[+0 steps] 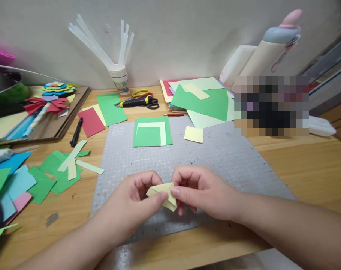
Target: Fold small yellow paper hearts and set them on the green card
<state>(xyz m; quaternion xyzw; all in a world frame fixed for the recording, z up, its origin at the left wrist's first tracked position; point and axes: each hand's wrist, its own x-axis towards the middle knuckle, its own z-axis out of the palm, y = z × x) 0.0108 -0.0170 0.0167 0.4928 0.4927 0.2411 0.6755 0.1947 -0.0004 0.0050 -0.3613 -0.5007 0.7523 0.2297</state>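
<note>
Between my two hands is a small folded piece of pale yellow paper [170,204], creased and roughly triangular, held just above the grey cutting mat [125,161]. My left hand [141,197] pinches it with the thumb flat on its front. On the other edge, my right hand [201,191] grips it between thumb and fingers. The fingers behind the paper are partly hidden. Farther up the mat lie a flat pale yellow square [193,134] and a stack of green and light green squares [152,133].
Green scraps and strips [58,168] lie at left, near a black pen [76,132]. A utility knife [136,101] and scissors [152,104] lie behind the mat. A cup of white strips [120,80] stands by the wall. Coloured sheets [204,103] are piled back right; a blurred patch hides things beside them.
</note>
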